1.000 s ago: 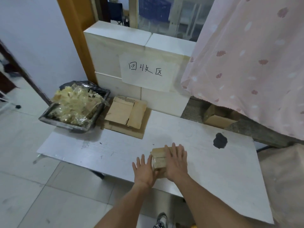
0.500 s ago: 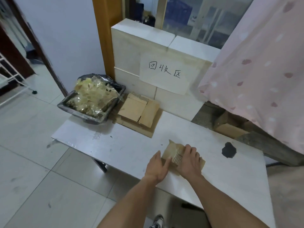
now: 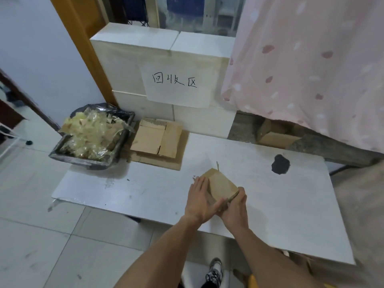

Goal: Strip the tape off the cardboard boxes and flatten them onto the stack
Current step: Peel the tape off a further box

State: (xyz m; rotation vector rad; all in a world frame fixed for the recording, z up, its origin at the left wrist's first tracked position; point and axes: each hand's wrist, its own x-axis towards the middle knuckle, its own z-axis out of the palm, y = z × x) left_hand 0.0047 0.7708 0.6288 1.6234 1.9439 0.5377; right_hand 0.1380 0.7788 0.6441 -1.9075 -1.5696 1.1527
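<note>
Left-hand fingers [image 3: 200, 189] lie flat along one side of the small cardboard box [image 3: 222, 187]; the right hand [image 3: 234, 208] grips its near corner, fingers mostly hidden beneath. The box sits tilted on the desk [image 3: 124, 188], underside unseen, well apart from the flattened stack [image 3: 158, 140].

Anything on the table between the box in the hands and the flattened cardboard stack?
No: in the head view, only bare white table separates the small cardboard box from the flattened cardboard stack, apart from faint scuff marks.
</note>
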